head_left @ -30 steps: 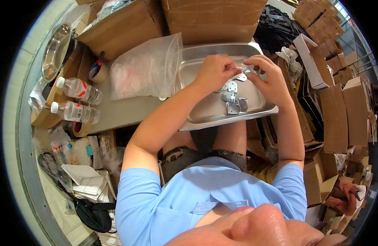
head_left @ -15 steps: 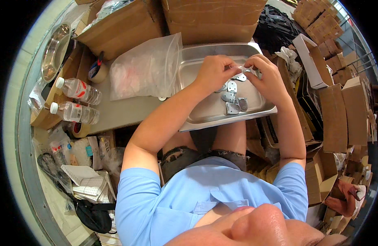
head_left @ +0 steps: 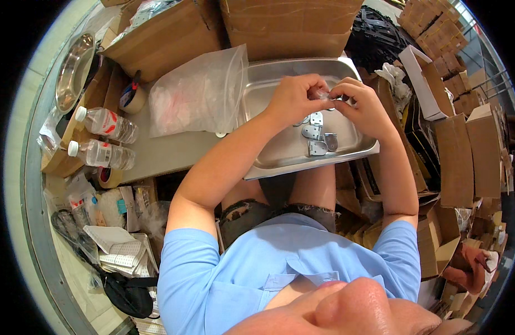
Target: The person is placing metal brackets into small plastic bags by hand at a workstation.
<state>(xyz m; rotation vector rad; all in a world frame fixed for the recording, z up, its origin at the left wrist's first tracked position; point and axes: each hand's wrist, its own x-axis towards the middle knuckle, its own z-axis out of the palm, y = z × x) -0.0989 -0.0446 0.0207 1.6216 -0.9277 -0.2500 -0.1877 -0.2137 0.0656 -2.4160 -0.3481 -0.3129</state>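
Both my hands meet over the far half of a shallow steel tray (head_left: pixel 268 159). Thumb and fingers of my left hand (head_left: pixel 296 99) pinch a small see-through plastic bag (head_left: pixel 322 94). My right hand (head_left: pixel 359 107) has its fingertips closed on the bag's other side, and whatever the bag holds is hidden by the fingers. Below the hands, several small metal hinge-like plates (head_left: pixel 317 147) with rounded ends and holes lie loose in the tray. Left of the tray is a large translucent bag (head_left: pixel 193 95) with thin plastic and some red showing inside.
Two plastic bottles (head_left: pixel 109 153) lie on the left, near tape rolls (head_left: pixel 135 100) and a steel bowl (head_left: pixel 74 72). Large cardboard boxes (head_left: pixel 291 28) stand behind the tray. More cartons (head_left: pixel 455 162) crowd the right, with a heap of black parts (head_left: pixel 380 33) at the far right.
My fingertips have come closer together around the small bag, and the right hand has shifted slightly left. The plate seen under the fingers is now mostly covered.
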